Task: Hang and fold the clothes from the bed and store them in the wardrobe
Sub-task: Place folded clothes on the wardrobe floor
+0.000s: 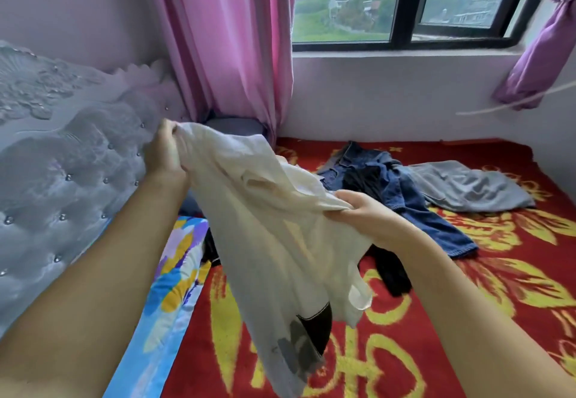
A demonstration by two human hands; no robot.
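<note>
Open bed cover (486, 319) lies right of the raised cream shirt (265, 226). Further back, blue jeans (405, 198), a black garment (391, 269) and a grey garment (467, 188) occupy the surface (touching one another). The tufted headboard (62, 179) and a patterned pillow (174, 276) bound the left side.

black garment (393, 273): mostly hidden under the cream shirt (280, 232)
purple curtain (542, 54): cut by right edge

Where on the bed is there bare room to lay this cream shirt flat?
The red blanket is bare near you, right of the cream shirt, below the jeans. It is crowded further back: jeans, black garment and grey garment lie together.
</note>
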